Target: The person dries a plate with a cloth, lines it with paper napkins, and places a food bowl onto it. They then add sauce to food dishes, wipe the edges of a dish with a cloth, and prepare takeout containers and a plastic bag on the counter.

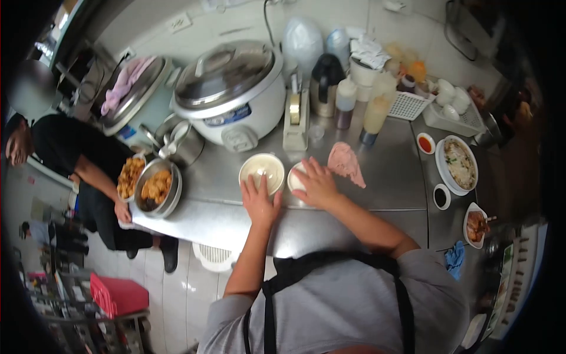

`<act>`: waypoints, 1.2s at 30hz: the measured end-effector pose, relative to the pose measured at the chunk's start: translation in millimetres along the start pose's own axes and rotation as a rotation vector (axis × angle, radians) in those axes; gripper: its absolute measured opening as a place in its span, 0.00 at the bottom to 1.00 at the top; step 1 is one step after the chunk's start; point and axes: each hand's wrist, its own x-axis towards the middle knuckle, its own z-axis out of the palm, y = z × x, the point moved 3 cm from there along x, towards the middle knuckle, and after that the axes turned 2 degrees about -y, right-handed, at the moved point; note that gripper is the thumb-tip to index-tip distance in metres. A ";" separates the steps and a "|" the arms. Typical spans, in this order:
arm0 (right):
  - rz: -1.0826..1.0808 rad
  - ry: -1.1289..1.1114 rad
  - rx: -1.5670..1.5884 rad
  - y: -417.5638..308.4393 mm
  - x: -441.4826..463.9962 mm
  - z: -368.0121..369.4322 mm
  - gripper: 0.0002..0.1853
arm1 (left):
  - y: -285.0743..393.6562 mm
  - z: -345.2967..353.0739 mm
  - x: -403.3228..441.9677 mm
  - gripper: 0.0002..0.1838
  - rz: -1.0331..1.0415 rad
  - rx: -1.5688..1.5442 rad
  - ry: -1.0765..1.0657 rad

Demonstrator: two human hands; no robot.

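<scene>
A cream-coloured bowl (261,162) stands on the steel counter, its inside pale. My left hand (259,203) rests at its near rim, fingers spread and partly reaching over the edge. Beside it on the right is a smaller white bowl (293,182), largely covered by my right hand (319,186). That hand lies over it with the fingers stretched out. Whether the fingers touch the inside of either bowl I cannot tell. Right of my right hand, a crumpled pink cloth (346,163) lies on the counter.
Behind the bowls stand a rice cooker (233,94), a tape dispenser (296,121) and squeeze bottles (345,106). Metal bowls with fried food (156,186) sit left, near a co-worker in black (82,159). At right are a noodle dish (458,162), sauce dishes (441,196) and a blue cloth (454,258).
</scene>
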 end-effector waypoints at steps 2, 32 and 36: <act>0.015 -0.018 -0.005 -0.6 -0.3 1.4 0.31 | -1.5 0.0 1.3 0.31 0.030 -0.033 0.039; -0.173 -0.014 0.189 28.5 93.6 -147.0 0.25 | -128.7 -5.7 16.1 0.29 -0.146 -0.464 0.111; -0.040 0.153 -0.214 -28.6 153.7 -305.8 0.25 | -169.2 -4.5 35.2 0.28 -0.246 -0.587 -0.112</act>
